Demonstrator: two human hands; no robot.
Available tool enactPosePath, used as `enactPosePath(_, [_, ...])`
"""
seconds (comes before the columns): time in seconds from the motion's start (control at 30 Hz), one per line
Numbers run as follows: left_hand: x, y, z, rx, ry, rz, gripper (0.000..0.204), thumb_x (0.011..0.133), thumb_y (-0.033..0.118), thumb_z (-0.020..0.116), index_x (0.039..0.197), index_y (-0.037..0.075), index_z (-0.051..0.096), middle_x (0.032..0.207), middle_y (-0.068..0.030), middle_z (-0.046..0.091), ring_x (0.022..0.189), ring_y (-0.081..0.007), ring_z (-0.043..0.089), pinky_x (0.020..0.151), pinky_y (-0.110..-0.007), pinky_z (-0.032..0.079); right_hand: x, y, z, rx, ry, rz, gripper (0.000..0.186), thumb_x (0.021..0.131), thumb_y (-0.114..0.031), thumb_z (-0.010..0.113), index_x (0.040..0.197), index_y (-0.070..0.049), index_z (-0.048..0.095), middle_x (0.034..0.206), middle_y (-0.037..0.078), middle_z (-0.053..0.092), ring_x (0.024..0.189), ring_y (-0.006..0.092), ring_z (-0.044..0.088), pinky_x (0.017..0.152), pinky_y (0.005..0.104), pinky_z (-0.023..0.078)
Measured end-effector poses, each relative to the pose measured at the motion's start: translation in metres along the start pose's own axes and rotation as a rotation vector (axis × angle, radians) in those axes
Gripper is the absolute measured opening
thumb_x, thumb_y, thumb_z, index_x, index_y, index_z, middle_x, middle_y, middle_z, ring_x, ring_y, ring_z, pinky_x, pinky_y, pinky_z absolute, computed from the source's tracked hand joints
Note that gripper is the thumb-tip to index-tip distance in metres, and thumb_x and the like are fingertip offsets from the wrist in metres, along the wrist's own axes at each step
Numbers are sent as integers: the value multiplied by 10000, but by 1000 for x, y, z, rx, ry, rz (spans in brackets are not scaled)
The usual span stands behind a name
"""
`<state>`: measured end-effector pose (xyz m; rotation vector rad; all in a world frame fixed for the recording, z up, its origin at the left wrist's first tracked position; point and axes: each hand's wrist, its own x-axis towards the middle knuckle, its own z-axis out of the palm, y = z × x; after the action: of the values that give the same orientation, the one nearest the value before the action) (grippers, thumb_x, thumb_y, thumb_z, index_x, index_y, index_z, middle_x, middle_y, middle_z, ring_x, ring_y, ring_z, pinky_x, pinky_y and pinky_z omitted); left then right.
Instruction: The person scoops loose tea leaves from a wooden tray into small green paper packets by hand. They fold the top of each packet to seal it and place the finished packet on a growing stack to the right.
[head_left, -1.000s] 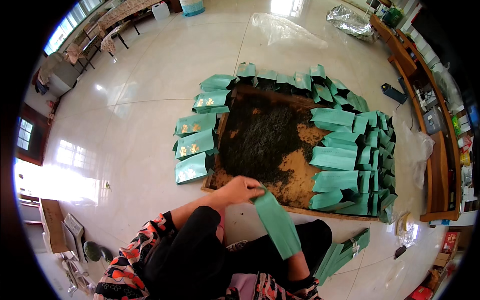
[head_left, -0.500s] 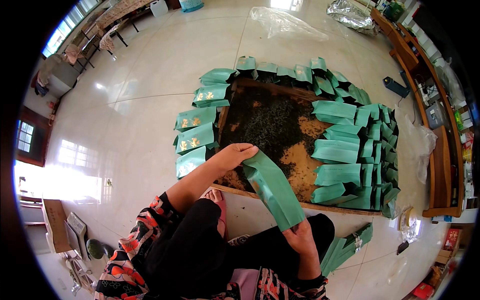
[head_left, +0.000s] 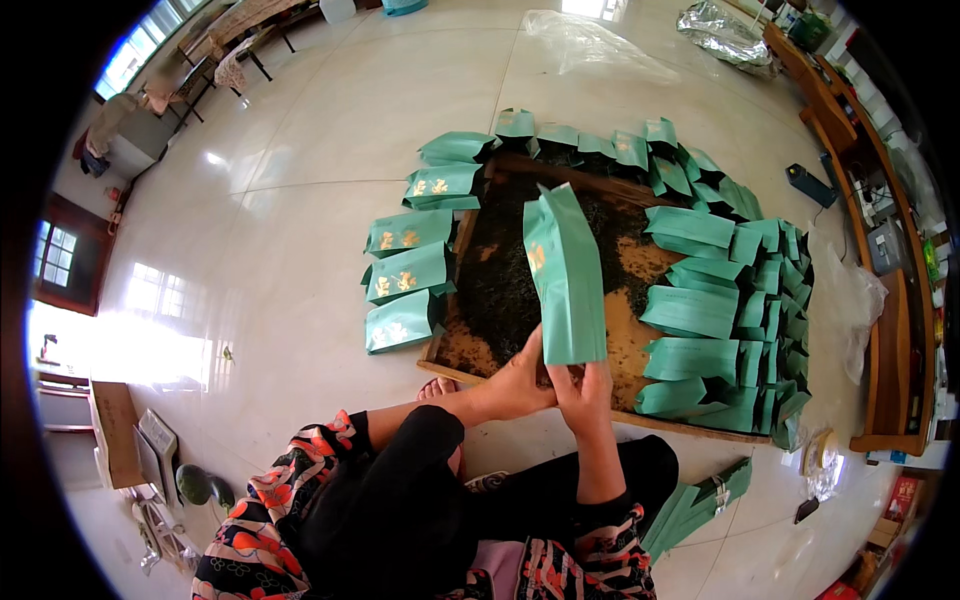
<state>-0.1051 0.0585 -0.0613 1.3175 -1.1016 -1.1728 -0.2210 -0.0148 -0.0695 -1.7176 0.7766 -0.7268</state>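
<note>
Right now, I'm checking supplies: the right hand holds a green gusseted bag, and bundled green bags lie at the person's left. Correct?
Wrong side: the head view shows bundled green bags at the person's right; the right hand holds the gusseted bag.

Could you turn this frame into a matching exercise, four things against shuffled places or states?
1. Left hand and right hand
2. Dark loose heap
3. Bundle of flat green bags
4. Clear plastic sheet

A. Inside the wooden tray
B. Beyond the tray, on the floor
C. At a green bag's lower end
D. Beside the right leg

Pairs: 1-C, 2-A, 3-D, 4-B
</note>
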Motion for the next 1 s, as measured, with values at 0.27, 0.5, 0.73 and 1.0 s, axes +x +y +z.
enactPosePath(0.27, [13,-23,-18,128,417,196,276,879,130,525,1124,33,442,947,-165,554,817,-236,552,707,-341,460,23,-27,29,-139,-32,-155,342,827,-195,584,1117,-19,544,1083,204,559,969,373,543,801,399,450])
enactPosePath(0.5, [25,19,-110,14,856,75,196,923,162,419,815,42,529,728,26,490,668,-75,439,603,-234,393,25,15,36,-277,-261,-343,276,806,-121,627,1072,-64,584,1152,143,533,1096,328,509,854,404,445])
enactPosePath(0.73, [19,59,-166,-225,848,506,234,880,123,435,936,-57,574,822,-145,601,705,-240,575,664,-349,473,52,87,116,-873,-675,-615,264,769,-141,517,1017,-94,593,1240,140,462,1281,317,310,979,632,206])
enactPosePath(1.0, [15,37,-179,-79,887,329,277,888,158,388,878,-71,544,759,-150,557,682,-252,542,654,-380,443,130,121,134,-1007,-449,-595,285,763,-153,545,1024,-47,590,1229,174,451,1263,361,300,970,638,212])
